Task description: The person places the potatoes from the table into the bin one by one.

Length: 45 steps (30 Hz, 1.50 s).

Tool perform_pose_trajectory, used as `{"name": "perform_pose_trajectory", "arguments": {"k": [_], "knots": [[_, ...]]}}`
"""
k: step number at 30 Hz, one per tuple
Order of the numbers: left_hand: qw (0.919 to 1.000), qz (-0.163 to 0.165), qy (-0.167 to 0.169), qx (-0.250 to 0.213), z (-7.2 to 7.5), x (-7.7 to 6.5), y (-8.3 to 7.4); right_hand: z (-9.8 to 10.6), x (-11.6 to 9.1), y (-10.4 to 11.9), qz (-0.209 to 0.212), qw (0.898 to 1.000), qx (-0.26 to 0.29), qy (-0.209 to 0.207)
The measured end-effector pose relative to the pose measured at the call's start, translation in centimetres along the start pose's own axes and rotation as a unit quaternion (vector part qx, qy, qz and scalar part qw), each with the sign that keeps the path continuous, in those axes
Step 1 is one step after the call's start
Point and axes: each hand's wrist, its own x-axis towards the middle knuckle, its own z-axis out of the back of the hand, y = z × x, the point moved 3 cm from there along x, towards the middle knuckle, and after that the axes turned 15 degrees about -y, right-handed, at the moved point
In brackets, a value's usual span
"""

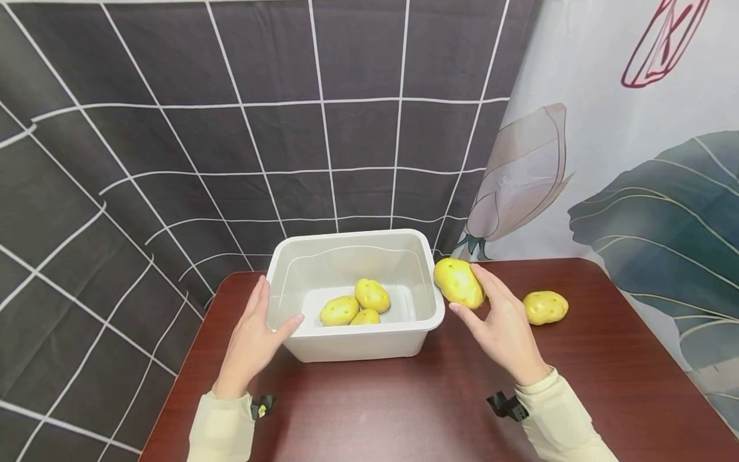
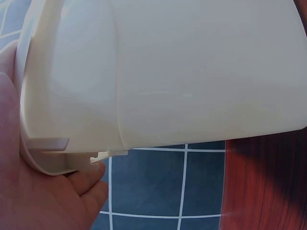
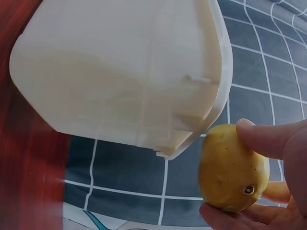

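A white plastic tub (image 1: 358, 344) stands on the table with several yellow potatoes, one of them a potato (image 1: 372, 295) at the back of the group. My left hand (image 1: 247, 343) holds the tub's left rim, its thumb over the front corner; the left wrist view shows fingers (image 2: 88, 184) under that rim. My right hand (image 1: 503, 324) grips another potato (image 1: 460, 282) just outside the tub's right rim, at about rim height. In the right wrist view this potato (image 3: 232, 167) sits between thumb and fingers. One more potato (image 1: 545, 307) lies on the table beyond the right hand.
The red-brown wooden table (image 1: 369, 410) reaches back to a dark cloth with a white grid (image 1: 358, 135) hanging behind the tub. A pale curtain with printed flowers (image 1: 519, 160) hangs at the right. Each sleeve cuff has a small black device near it.
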Motion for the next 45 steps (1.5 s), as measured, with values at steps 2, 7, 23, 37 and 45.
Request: {"name": "perform_pose_trajectory", "arguments": {"k": [2, 7, 23, 37, 45], "knots": [[1.0, -0.001, 0.0, 0.0, 0.0, 0.0, 0.1, -0.1, 0.1, 0.2, 0.005, 1.0, 0.004, -0.004], [1.0, -0.001, -0.002, -0.001, 0.1, 0.2, 0.1, -0.1, 0.2, 0.6, 0.01, 1.0, 0.01, -0.006], [1.0, 0.004, 0.0, -0.001, 0.2, 0.1, 0.1, -0.7, 0.2, 1.3, 0.005, 1.0, 0.022, -0.001], [0.9999, 0.009, 0.001, -0.004, 0.2, -0.1, -0.1, -1.2, 0.3, 1.9, 0.015, 1.0, 0.023, 0.002], [1.0, 0.007, 0.0, -0.004, 0.0, -0.1, -0.1, -1.4, 0.2, 2.3, 0.023, 1.0, 0.012, 0.006]]}}
